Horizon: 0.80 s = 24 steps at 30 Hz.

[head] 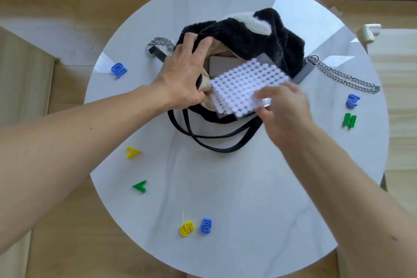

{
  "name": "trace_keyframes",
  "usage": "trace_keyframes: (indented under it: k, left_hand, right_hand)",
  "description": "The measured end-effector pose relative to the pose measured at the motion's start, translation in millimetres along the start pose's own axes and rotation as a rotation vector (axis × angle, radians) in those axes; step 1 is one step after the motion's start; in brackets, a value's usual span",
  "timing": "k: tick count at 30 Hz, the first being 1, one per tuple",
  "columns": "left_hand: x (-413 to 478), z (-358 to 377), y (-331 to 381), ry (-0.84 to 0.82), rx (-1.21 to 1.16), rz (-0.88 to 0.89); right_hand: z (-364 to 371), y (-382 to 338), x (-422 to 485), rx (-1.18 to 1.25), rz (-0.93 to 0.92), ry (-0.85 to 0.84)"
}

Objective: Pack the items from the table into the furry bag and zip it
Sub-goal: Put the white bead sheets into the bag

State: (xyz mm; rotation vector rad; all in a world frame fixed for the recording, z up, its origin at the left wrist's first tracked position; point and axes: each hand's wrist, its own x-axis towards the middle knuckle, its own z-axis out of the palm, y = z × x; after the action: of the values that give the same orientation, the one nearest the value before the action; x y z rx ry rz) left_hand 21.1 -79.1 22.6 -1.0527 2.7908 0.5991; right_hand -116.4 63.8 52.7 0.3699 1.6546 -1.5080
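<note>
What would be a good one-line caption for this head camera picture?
Left hand holds the furry bag open while right hand slides in a white bobbled board.

The bag [243, 34] is black plush fur with a white fleecy patch [252, 22], a matt tan cloth lining [206, 79] and shiny metal chains [345, 77]. Its straps [216, 142] look like smooth leather or an imitation of it. The studded board [243, 84] is white plastic, faintly translucent. The letters [133, 152] are glossy coloured plastic. The table [225, 187] is smooth, polished, marble-like white; the floor [74, 221] is pale wood.
</note>
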Motion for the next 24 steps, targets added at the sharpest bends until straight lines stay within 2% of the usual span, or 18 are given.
trace_keyframes:
  k: [2, 4, 7, 11, 14, 18, 21, 24]
  left_hand:
    - [-1.0, 0.6, -0.7, 0.001, -0.022, 0.01]
    - [-1.8, 1.0, -2.1, 0.002, -0.048, 0.028]
    - [-1.8, 0.5, -3.4, 0.009, -0.079, 0.052]
    - [-3.3, -0.2, -6.9, -0.01, -0.09, 0.08]
    - [-3.8, 0.0, -5.0, -0.023, -0.112, 0.097]
    - [-4.7, -5.8, -3.3, -0.011, -0.145, 0.087]
    - [-4.2, -11.8, 1.7, 0.014, -0.162, 0.108]
    - [-2.5, -16.5, 6.1, 0.028, -0.147, 0.116]
  right_hand:
    - [10.2, 18.1, 5.7, -0.092, 0.024, 0.061]
    - [13.4, 33.1, 9.2, -0.29, -0.065, 0.05]
    - [10.0, 44.6, 12.2, -0.581, -0.235, -0.048]
    - [6.6, 41.9, 16.4, -0.855, -0.16, -0.215]
    - [9.9, 36.4, 20.4, -0.768, -0.195, -0.231]
    - [27.5, 37.7, 26.1, -0.536, -0.349, -0.073]
    - [41.4, 43.1, 29.8, -0.356, -0.369, -0.029]
    - [58.8, 45.7, 41.6, -0.363, -0.375, -0.004]
